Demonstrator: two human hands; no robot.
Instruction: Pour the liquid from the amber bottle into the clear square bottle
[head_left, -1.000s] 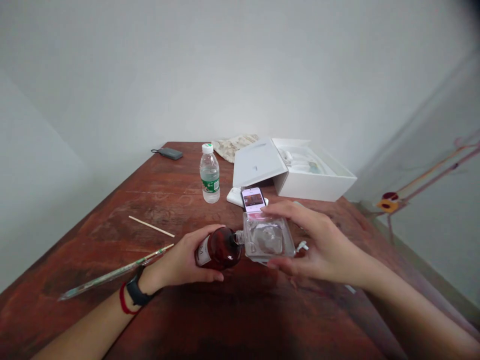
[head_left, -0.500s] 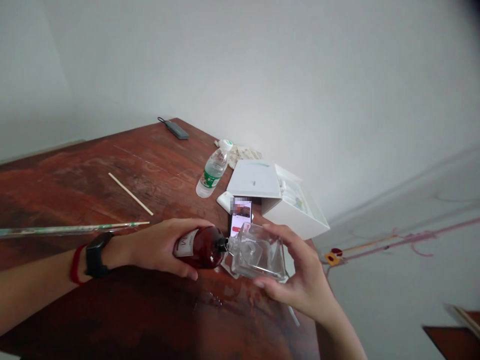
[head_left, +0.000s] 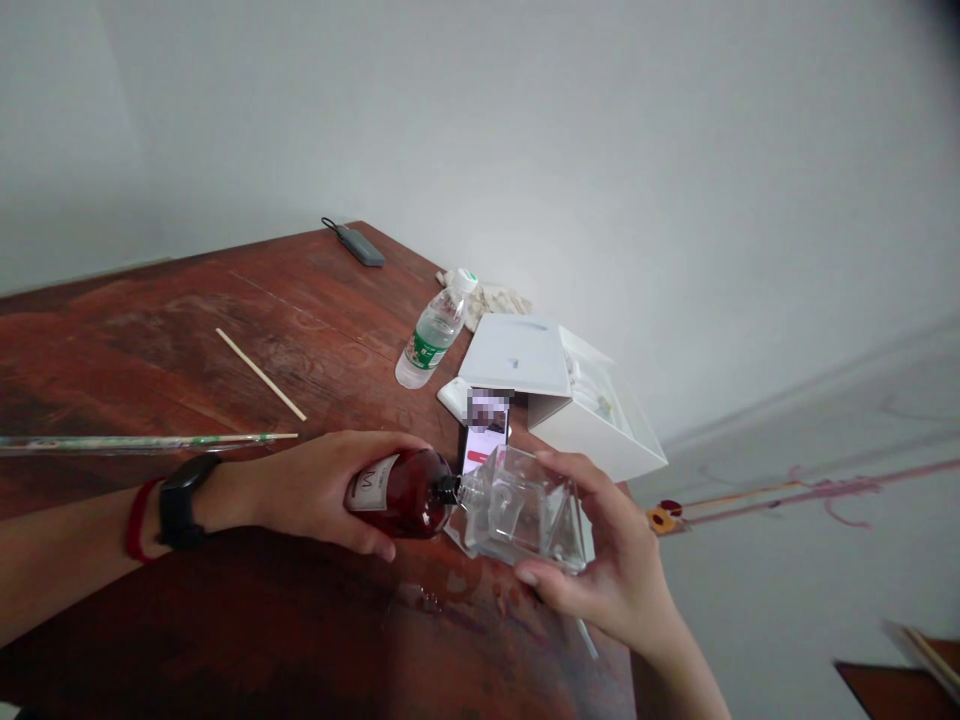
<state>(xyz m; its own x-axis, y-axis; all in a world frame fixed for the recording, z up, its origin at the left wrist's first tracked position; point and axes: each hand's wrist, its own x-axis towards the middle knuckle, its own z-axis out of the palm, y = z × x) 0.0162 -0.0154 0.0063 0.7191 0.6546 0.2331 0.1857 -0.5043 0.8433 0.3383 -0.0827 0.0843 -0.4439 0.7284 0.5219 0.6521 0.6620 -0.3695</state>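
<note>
Brown bottle (head_left: 412, 495): above counter (head_left: 225, 620); left hand's (head_left: 307, 490) grip wrapped round its body. Clear bottle (head_left: 517, 510): right hand's (head_left: 611, 555) grip spread to its width, holding. Since a second ago: view turned; necks still together, alignment seemingly kept.

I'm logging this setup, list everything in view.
Brown bottle: 1, brown, centre
Square bottle: 1, clear, centre
Capped bottle: 1, clear, upper centre
Phone: 1, black, behind square bottle
Small object: 1, white, beside phone
Open box: 1, white, right
Cloth: 1, cream, behind box
Device: 1, grey, back
Bare stick: 1, pale, left
Wrapped stick: 1, pale, left
Strip: 1, white, lower right
Table: 1, reddish, below
Cords: count unclear, pinkish, right
Wristband: 1, black, left wrist
Bracelet: 1, red, left wrist
Left hand: 1, on brown bottle
Right hand: 1, on square bottle
</note>
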